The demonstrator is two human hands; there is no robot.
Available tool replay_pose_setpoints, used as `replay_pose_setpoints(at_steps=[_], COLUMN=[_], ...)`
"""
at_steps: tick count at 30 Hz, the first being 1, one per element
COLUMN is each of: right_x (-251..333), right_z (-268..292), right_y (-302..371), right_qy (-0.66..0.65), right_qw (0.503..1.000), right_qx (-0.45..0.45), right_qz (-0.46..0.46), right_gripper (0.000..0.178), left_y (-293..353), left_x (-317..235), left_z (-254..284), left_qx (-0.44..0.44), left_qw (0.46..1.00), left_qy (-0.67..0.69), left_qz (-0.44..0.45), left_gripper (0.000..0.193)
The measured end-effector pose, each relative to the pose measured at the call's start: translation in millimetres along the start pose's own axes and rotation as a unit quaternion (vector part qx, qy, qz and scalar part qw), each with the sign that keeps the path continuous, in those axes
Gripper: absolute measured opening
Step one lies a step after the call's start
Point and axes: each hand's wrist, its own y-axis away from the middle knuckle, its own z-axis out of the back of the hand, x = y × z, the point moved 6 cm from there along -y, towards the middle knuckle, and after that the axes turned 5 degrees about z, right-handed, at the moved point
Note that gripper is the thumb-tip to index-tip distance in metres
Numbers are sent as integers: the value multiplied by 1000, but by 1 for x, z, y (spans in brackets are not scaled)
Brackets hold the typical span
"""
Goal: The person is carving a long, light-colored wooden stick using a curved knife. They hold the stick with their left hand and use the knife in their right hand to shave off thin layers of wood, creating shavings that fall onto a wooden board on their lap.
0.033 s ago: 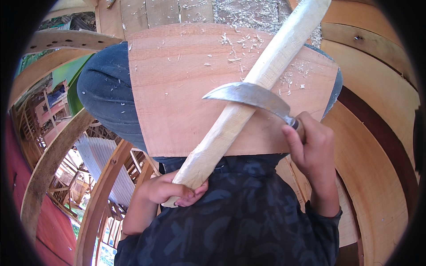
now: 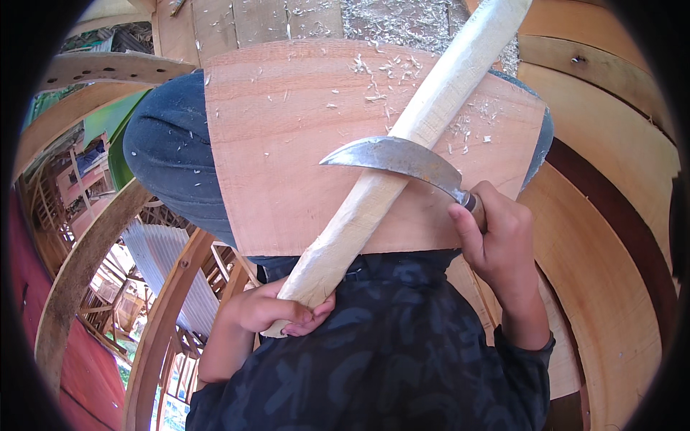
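A long pale piece of wood (image 2: 359, 208) slants across my lap, from my belly up to the far right. My left hand (image 2: 277, 310) is wrapped round its near end. My right hand (image 2: 499, 226) grips the dark handle of a curved knife (image 2: 402, 156), like a sickle, whose blade lies across the middle of the wood with its tip pointing left. The wood rests over a flat reddish board (image 2: 302, 158) laid on my thighs. Part of the handle is hidden in my fingers.
Pale shavings (image 2: 402, 25) litter the planks beyond the board, and some lie on it. Curved timber ribs (image 2: 83, 266) stand at the left with gaps between them. Curved planking (image 2: 596, 244) rises at the right. A corrugated sheet (image 2: 169, 269) shows below left.
The knife and my right hand have shifted slightly left and toward me along the wood. My left hand keeps its hold in nearly the same place.
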Motion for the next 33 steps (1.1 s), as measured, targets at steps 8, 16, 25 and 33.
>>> replay_pose_setpoints(at_steps=[8,16,25,33], right_x=[-6,-59,-1,-16], right_z=[2,28,12,11], right_y=[-11,-17,-8,-19], right_qy=[51,56,36,57], right_qw=[998,988,999,998], right_qx=[-7,-100,-4,-25], right_qz=[26,-105,18,20], right_gripper=[38,39,37,38], left_y=[2,6,6,6], left_x=[-4,3,-2,-1], left_z=[-1,3,1,1], left_qx=[-42,-50,-69,-99], left_qw=[999,999,995,992], left_qy=[-6,-14,-67,-72], left_qz=[-2,5,1,5], left_gripper=[17,17,15,17])
